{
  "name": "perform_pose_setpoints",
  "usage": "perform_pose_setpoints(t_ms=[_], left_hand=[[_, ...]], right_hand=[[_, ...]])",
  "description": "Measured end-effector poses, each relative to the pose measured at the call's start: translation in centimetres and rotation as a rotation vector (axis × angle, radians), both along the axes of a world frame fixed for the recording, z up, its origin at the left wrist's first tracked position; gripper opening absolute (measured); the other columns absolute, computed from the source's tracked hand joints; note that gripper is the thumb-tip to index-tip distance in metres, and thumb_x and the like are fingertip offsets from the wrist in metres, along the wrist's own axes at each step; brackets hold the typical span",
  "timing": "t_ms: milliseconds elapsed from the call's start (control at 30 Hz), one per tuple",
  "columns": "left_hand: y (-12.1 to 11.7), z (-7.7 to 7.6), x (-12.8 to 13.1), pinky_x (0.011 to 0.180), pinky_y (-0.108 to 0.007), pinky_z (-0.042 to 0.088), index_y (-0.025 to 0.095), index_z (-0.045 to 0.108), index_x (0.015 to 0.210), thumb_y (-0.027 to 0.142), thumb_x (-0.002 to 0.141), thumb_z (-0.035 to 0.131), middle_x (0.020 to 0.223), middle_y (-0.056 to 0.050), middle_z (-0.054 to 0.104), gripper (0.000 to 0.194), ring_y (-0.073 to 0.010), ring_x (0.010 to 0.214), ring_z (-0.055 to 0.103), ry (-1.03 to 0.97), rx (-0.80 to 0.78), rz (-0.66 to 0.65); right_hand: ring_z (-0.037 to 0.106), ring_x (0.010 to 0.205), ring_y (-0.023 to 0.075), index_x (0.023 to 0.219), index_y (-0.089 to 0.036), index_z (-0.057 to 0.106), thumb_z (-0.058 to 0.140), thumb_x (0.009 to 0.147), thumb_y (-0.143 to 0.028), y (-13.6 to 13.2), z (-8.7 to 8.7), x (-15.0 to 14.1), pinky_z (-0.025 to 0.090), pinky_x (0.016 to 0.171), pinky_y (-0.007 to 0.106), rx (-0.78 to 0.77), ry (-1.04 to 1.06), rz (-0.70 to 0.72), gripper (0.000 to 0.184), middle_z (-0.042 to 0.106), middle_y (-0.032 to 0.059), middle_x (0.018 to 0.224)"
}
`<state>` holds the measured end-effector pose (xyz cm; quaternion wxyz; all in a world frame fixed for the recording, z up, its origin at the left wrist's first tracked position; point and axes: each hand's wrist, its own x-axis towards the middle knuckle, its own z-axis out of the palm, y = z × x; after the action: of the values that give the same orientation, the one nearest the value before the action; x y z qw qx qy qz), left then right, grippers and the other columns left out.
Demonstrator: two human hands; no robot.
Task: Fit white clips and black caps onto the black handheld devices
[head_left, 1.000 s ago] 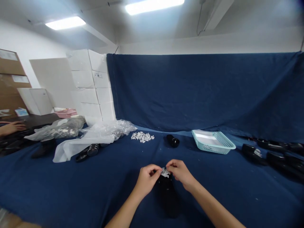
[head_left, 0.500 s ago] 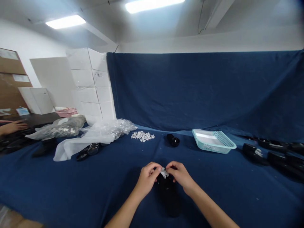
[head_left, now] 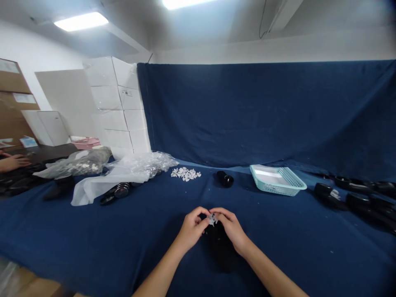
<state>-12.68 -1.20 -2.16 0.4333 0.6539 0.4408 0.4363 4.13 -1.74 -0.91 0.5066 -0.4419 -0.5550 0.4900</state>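
A small whitish piece [head_left: 212,220] with an irregular outline is pinched between the fingertips of both hands. My left hand [head_left: 192,229] is closed on its left side, thumb and forefinger together. From the right, my right hand [head_left: 231,229] grips it with bent fingers. Directly beneath lies a long black object [head_left: 222,253] on the blue cloth; its kind is too dark to make out. Whether the white piece touches it, I cannot tell. Farther off is a pile of small white pieces [head_left: 185,174], with a short black cylindrical part [head_left: 225,179] to its right.
A light green plastic basket [head_left: 278,189] with white paper inside stands at the back right. Several glossy black parts [head_left: 360,202] lie at the far right. Clear plastic bags [head_left: 123,175] and black round parts [head_left: 121,190] are at left. Another person's hand [head_left: 14,162] shows far left.
My right hand's fingers have come in closer over the white piece, and both hands are nearer each other. The other person's hand has shifted left. The view has tilted slightly down.
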Motion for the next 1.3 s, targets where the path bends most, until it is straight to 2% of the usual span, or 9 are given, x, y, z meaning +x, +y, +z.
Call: perform_pose_setpoints(t_ms=[267, 433, 700, 933, 1300], left_hand=[[0.7, -0.3, 0.1, 0.044, -0.019, 0.038, 0.016, 0.064, 0.095, 0.036, 0.082, 0.056, 0.058, 0.004, 0.054, 0.025, -0.0103, 0.045, 0.049, -0.061, -0.063, -0.005], [0.7, 0.1, 0.2, 0.044, -0.019, 0.038, 0.016, 0.064, 0.094, 0.037, 0.082, 0.057, 0.060, 0.003, 0.055, 0.026, -0.0107, 0.047, 0.049, -0.050, -0.073, -0.003], [-1.0, 1.6, -0.4, 0.053, -0.021, 0.041, 0.021, 0.066, 0.098, 0.035, 0.085, 0.058, 0.061, 0.004, 0.057, 0.020, -0.0129, 0.055, 0.055, 0.110, -0.019, 0.018], [-1.3, 1.6, -0.3, 0.056, -0.022, 0.043, 0.020, 0.066, 0.098, 0.033, 0.086, 0.056, 0.064, 0.002, 0.061, 0.020, -0.0137, 0.057, 0.056, 0.150, 0.004, 0.000], [-1.4, 1.9, -0.2, 0.056, -0.022, 0.043, 0.020, 0.067, 0.098, 0.032, 0.085, 0.058, 0.061, 0.003, 0.059, 0.020, -0.0135, 0.056, 0.056, 0.153, 0.004, 0.001]], right_hand=[[0.064, 0.088, 0.0223, 0.089, -0.022, 0.075, 0.060, 0.079, -0.038, 0.9, -1.3, 0.3, 0.046, 0.086, 0.033, 0.063, 0.029, 0.028, 0.024, 0.073, 0.0035, 0.089], [0.063, 0.093, 0.0231, 0.093, -0.023, 0.074, 0.060, 0.082, -0.044, 1.0, -1.8, 0.3, 0.046, 0.088, 0.033, 0.112, 0.012, 0.031, 0.028, 0.072, 0.0049, 0.094], [0.062, 0.095, 0.0225, 0.093, -0.025, 0.072, 0.059, 0.085, -0.042, 0.0, -1.8, 0.2, 0.046, 0.087, 0.032, 0.163, -0.041, 0.046, 0.023, 0.067, 0.0046, 0.097], [0.060, 0.085, 0.0202, 0.090, -0.024, 0.068, 0.057, 0.086, -0.040, -0.4, -1.8, 0.2, 0.046, 0.079, 0.029, 0.128, -0.069, 0.037, 0.020, 0.064, 0.0022, 0.089], [0.059, 0.083, 0.0199, 0.089, -0.022, 0.067, 0.058, 0.084, -0.040, -0.3, -1.9, 0.3, 0.047, 0.077, 0.029, 0.119, -0.073, 0.049, 0.020, 0.063, 0.0027, 0.087]])
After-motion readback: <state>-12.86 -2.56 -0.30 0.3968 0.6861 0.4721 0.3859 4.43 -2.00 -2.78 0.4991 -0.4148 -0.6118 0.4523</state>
